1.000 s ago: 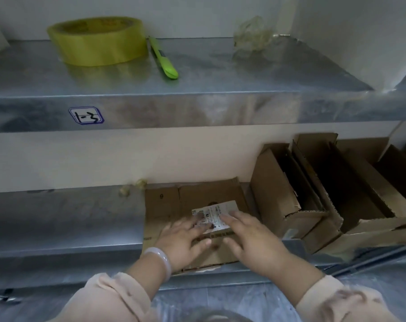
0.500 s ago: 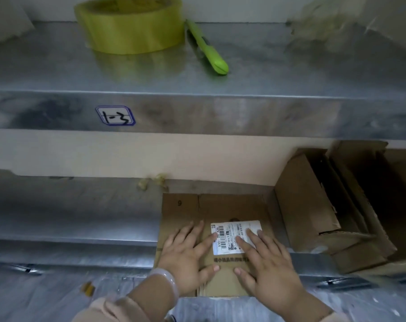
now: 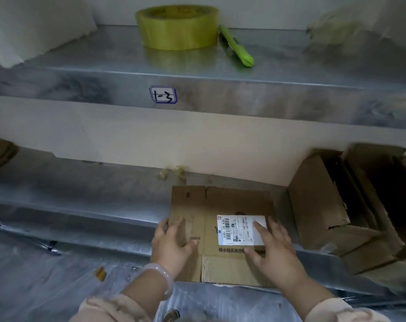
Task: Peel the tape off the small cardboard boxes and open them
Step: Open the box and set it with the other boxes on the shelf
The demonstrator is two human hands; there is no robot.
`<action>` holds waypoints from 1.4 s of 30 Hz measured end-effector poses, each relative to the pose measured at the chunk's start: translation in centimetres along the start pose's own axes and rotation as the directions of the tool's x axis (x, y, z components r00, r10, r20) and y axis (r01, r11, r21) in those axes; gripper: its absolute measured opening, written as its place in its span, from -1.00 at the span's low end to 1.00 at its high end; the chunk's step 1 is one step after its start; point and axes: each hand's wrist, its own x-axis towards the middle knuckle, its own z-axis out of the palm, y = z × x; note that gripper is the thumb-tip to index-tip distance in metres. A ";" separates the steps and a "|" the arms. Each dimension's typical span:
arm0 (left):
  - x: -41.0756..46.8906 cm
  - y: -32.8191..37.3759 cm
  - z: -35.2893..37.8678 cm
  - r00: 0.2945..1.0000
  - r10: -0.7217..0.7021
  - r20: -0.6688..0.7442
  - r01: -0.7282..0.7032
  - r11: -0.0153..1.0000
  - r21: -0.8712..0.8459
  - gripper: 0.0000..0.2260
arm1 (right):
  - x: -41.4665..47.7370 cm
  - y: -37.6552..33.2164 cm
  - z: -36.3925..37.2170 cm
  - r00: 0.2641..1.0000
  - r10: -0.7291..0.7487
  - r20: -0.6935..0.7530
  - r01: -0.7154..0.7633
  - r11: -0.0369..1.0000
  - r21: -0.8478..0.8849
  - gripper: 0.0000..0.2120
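Seemingly the flattened cardboard box (image 3: 220, 201) is light and stiff; its near edge looks easiest to pinch. The left hand (image 3: 171, 242) and right hand (image 3: 274, 247) press it, each grip spread flat.

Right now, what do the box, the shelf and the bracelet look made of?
Box: brown corrugated cardboard, matte; fluting shows where the front flap's surface is torn. Shelf: sheet metal, probably galvanised steel, with mottled grey sheen and blurred reflections. Bracelet: pale, translucent, glossy; jade, glass or plastic, cannot tell.

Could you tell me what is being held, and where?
Nothing gripped: left hand lies flat on the cardboard box by its left edge, right hand flat on its label.
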 end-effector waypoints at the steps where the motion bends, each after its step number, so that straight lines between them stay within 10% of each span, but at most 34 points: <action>1: -0.2 -0.2 -0.2 1.000 -0.028 -0.001 0.028 0.997 -0.070 -0.41 | 0.1 -0.4 0.1 0.999 0.019 -0.033 -0.018 0.999 0.035 -0.30; 13: -0.7 -7.7 -14.9 0.963 -0.049 -0.264 -0.024 0.964 -0.266 -0.51 | 0.0 -13.8 1.6 0.982 -0.084 -0.171 0.160 0.851 0.500 -0.62; 24: 0.2 -24.1 -35.3 0.886 -0.059 -0.460 0.083 0.996 0.033 -0.17 | -1.0 -39.8 10.1 0.915 -0.388 -0.111 0.383 0.749 0.541 -0.43; 42: 12.8 -37.8 -55.9 0.846 -0.086 -0.527 0.246 0.939 0.241 -0.36 | 7.6 -67.4 19.3 0.845 -0.535 -0.022 0.504 0.780 0.370 -0.21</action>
